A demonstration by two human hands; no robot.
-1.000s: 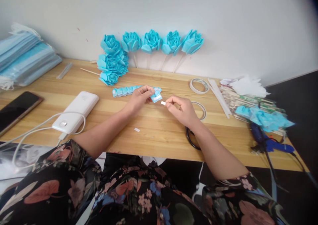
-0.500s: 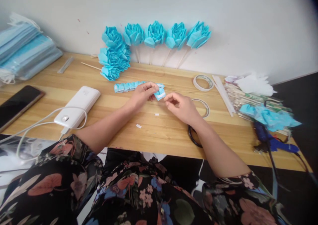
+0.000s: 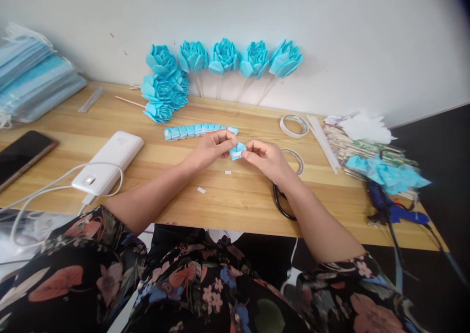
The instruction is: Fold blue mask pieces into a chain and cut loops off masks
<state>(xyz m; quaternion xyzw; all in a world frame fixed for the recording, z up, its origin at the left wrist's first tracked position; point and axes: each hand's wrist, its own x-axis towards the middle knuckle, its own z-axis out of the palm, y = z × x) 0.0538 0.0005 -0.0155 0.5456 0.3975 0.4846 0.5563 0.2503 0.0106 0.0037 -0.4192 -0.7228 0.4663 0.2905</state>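
Between my hands, above the wooden table (image 3: 176,164), is a small folded blue piece (image 3: 237,151) with a white strip across it. My left hand (image 3: 216,144) pinches its left side. The thumb and fingertips of my right hand (image 3: 263,155) are closed on its right edge. Just behind my left hand lies a row of folded blue pieces (image 3: 191,130). Two small white tape bits (image 3: 201,190) lie on the table in front of my hands. Beyond my right hand is a tape roll (image 3: 294,126), and another roll (image 3: 299,162) is partly hidden by that hand.
Blue paper flowers (image 3: 223,57) on sticks lean against the wall, and more are heaped at their left. A white power bank (image 3: 109,162), a phone (image 3: 25,154) and packed masks (image 3: 36,78) are left. Sticks, blue scraps (image 3: 387,172) and a blue glue gun (image 3: 400,210) are right.
My right hand has moved in to the blue piece and its fingertips now meet the right edge. The whole view has shifted slightly.
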